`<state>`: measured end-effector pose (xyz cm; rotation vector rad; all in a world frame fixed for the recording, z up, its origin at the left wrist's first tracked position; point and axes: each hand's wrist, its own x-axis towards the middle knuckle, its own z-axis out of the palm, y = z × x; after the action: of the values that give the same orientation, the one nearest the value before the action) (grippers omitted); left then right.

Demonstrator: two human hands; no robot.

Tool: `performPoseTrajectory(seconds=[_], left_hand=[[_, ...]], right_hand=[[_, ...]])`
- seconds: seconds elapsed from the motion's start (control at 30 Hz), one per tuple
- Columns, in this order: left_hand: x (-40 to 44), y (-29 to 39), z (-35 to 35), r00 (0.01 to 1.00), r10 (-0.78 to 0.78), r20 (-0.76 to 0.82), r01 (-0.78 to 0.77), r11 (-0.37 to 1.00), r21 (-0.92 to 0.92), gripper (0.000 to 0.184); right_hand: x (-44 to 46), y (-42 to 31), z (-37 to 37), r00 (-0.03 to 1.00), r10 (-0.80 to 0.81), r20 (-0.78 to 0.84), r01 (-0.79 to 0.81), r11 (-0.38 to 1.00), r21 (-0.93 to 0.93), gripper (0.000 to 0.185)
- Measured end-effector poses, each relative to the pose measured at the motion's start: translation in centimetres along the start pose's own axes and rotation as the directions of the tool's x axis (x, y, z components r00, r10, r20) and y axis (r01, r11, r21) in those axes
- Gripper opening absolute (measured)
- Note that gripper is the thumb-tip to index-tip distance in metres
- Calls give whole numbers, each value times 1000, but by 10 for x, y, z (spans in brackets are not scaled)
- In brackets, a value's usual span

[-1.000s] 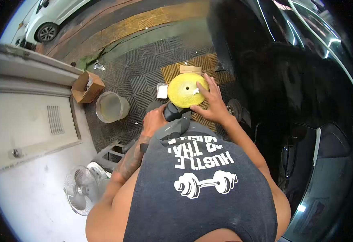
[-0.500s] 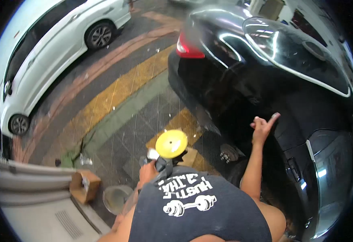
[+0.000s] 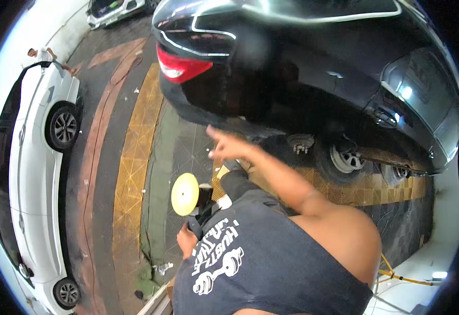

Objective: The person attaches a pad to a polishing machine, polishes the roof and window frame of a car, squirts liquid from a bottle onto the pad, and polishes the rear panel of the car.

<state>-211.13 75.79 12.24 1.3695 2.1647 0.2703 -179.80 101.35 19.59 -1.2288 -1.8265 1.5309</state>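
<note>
My left hand [image 3: 186, 241] is closed round the dark handle of a polisher [image 3: 194, 223], held low beside my body. Its round yellow pad [image 3: 185, 194] faces up, with a small hole in the centre. My right hand [image 3: 228, 146] holds nothing; the index finger points out and the other fingers are partly bent. That hand is near the lower rear side of a black car [image 3: 271, 100], below its red tail light [image 3: 182, 65]. Whether the fingertip touches the car I cannot tell.
A white car [image 3: 38, 178] stands on the left, with a person [image 3: 46, 55] beyond it. Another car [image 3: 116, 13] is at the far end. Under the black car are a wheel [image 3: 345, 160] and an exposed hub [image 3: 300, 144]. A yellow stand [image 3: 397, 276] is at lower right.
My view has turned, so the black car now spans the top. My right hand has moved from the car's side toward its rear corner. The polisher stays in my left hand.
</note>
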Motion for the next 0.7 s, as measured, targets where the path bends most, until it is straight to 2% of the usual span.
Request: performPoseTrajectory(seconds=[0.07,0.1,0.17,0.2,0.27,0.3,0.33,0.4,0.43,0.5,0.6,0.63,0.7], left_hand=[[35,-60,40,996,78,-31,-79,995,-54,62],[46,-67,45,996,91,-21,-93,993,-67,62],[68,-47,24,998,68,7,-68,996,-60,62],[83,-33,12,998,64,10,-64,996,-57,63],[115,-10,-7,997,81,4,-80,996,-41,63],[135,1,-17,995,97,3,-97,995,-31,64],[153,11,-26,994,113,0,-113,993,-21,64],[186,28,-54,987,162,-7,-162,987,0,65],[200,34,-68,982,190,-12,-190,982,-3,65],[223,51,-97,975,224,-6,-224,974,-39,66],[263,84,-118,967,255,23,-248,957,-150,66],[288,81,-113,969,241,60,-246,962,120,74],[296,119,-128,948,301,100,-301,953,-19,80]], right_hand=[[1,-36,-35,931,-53,-361,22,996,-91,119],[6,-47,-61,819,-73,-569,-1,992,-129,119],[17,-71,-114,496,-70,-865,-133,979,-156,116],[35,-56,-142,438,-67,-896,-233,955,-185,114],[52,-74,-147,367,-119,-923,-325,913,-247,111],[56,-103,-132,585,65,-809,-361,913,-188,113],[78,-75,-112,697,-179,-694,-132,920,-369,117],[90,-77,-71,910,-47,-412,-40,979,-199,109],[95,-77,-50,968,22,-249,-48,994,-100,106],[99,-59,-46,980,-5,-201,13,999,35,100],[102,-6,-85,966,74,-248,-56,995,78,84],[91,-1,-105,962,83,-260,-62,994,89,80],[68,3,-135,962,106,-251,-71,987,145,75]])
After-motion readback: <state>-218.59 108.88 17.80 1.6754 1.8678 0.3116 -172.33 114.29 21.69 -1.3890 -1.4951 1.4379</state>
